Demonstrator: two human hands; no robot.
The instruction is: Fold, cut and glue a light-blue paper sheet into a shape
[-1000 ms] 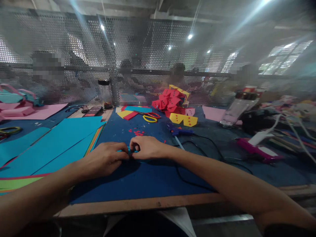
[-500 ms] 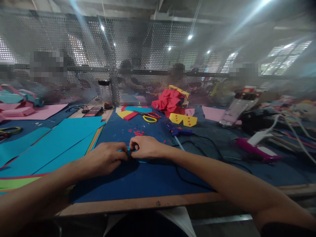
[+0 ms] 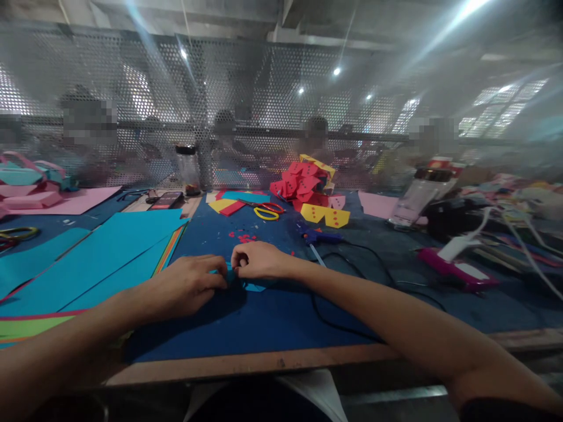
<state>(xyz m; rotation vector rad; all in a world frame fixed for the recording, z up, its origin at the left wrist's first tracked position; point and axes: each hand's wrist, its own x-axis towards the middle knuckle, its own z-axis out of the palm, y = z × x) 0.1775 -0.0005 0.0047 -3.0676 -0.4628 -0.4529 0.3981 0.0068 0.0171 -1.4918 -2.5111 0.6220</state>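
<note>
Between my hands is a small piece of blue paper (image 3: 254,287), mostly covered by my fingers. My left hand (image 3: 193,284) is closed on its left side, fingers bent and pressed together. My right hand (image 3: 257,261) pinches the paper from the other side, thumb and forefinger curled around. Both hands rest low over the dark blue table mat (image 3: 246,337). Tiny red paper scraps (image 3: 244,238) lie just beyond my fingers. Farther back are red-and-yellow-handled scissors (image 3: 267,211) on the mat.
Large blue paper sheets (image 3: 127,246) are stacked at left. A blue glue gun (image 3: 321,235) with its cord lies to the right, a magenta glue gun (image 3: 460,269) farther right. Folded red paper shapes (image 3: 303,181), a yellow cutout (image 3: 325,215) and a clear bottle (image 3: 411,196) stand behind.
More of the blue paper shows below and between my fingers, as its angle has shifted. Both hands stay nearly in place. The camera view has shifted slightly.
</note>
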